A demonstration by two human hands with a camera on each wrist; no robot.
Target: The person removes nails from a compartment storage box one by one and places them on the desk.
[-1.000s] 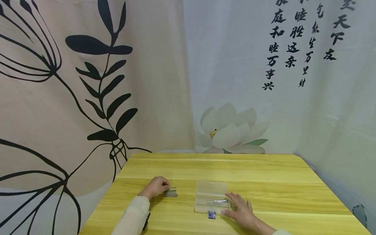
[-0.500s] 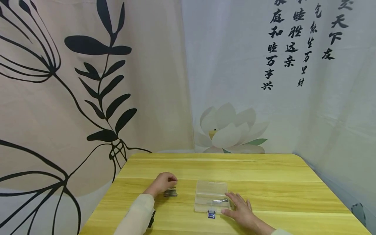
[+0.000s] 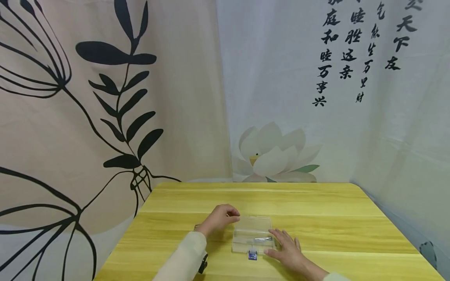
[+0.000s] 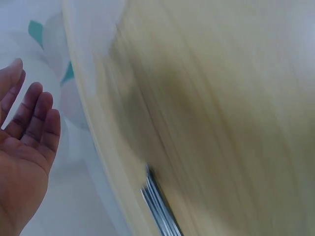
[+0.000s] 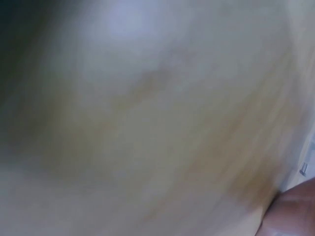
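Note:
My left hand (image 3: 219, 218) hovers by the back left corner of a clear plastic box (image 3: 240, 246), thumb and forefinger close together. In the left wrist view its other fingers bend loosely, and whether anything thin is between the fingertips cannot be seen. A bundle of slim silver metal rods (image 4: 160, 209) lies on the wood below that hand. Several similar rods (image 3: 263, 239) lie in the right part of the box, whose lid (image 3: 253, 223) is folded back. My right hand (image 3: 290, 251) rests against the box's right side, fingers spread.
A blue tab (image 3: 252, 255) sits at the box's front edge. The wood-grain table (image 3: 334, 218) extends around it to rounded back corners. A printed curtain (image 3: 190, 97) hangs behind the table. The right wrist view is mostly blurred tabletop.
My left hand has lifted from the rod bundle and travelled right to the box's back left corner. The right hand has stayed in place at the box.

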